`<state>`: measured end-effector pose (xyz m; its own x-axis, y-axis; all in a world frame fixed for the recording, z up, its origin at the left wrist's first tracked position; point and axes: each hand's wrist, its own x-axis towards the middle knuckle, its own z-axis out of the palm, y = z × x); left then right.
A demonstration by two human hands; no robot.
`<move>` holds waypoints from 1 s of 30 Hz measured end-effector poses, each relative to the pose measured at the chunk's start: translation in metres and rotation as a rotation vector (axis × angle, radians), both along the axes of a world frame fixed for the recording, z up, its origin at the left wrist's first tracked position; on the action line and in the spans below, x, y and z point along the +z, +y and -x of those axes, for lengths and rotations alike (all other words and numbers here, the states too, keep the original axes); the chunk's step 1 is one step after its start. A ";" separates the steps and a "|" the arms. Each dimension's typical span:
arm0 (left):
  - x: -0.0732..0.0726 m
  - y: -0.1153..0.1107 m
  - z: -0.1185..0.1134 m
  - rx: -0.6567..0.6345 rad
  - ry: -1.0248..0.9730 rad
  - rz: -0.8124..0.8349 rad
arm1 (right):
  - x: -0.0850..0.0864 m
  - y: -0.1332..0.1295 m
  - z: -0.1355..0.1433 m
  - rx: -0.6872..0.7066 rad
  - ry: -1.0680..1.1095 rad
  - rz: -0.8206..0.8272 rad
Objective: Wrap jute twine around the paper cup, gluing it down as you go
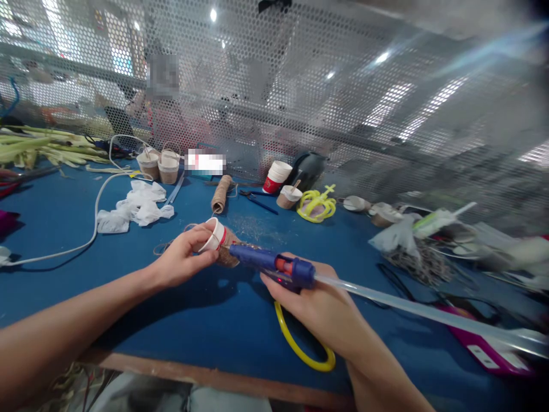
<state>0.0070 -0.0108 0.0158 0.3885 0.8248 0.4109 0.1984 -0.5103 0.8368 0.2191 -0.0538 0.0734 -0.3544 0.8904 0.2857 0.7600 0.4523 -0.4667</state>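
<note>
One cup (218,231), partly twine-wrapped, is being pinched by the left hand (185,257); the right hand (317,303) is gripping a blue glue gun (266,260).

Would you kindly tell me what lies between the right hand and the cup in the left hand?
In the head view, the blue glue gun spans that stretch; the right hand grips it, nozzle toward the twine-wrapped cup.

From my end I've got the left arm (86,312) reaching in from lower left, left hand (189,254) curved into a pinch; right hand (315,303) is wrapped in a grip, right forearm (384,366) angled inward.
</note>
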 end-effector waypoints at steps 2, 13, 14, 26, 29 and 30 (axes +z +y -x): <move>0.000 0.000 0.000 -0.002 -0.001 -0.001 | 0.001 0.001 0.000 -0.009 0.007 -0.003; 0.002 0.000 0.004 -0.059 0.024 -0.087 | 0.016 0.000 0.000 0.058 -0.058 -0.035; 0.002 0.000 0.005 -0.065 0.026 -0.095 | 0.017 0.000 0.000 0.061 -0.075 -0.036; 0.005 -0.002 0.004 -0.124 -0.036 -0.059 | 0.020 0.003 -0.005 0.072 -0.160 -0.107; 0.004 -0.002 0.004 -0.115 -0.029 -0.054 | 0.021 0.001 -0.003 0.021 -0.099 -0.069; 0.004 -0.002 0.004 -0.114 -0.025 -0.055 | 0.021 0.001 -0.002 0.017 -0.087 -0.063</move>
<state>0.0029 -0.0123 0.0196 0.4679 0.7516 0.4649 0.1159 -0.5736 0.8109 0.2209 -0.0533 0.0941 -0.3955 0.8652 0.3081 0.7883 0.4919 -0.3695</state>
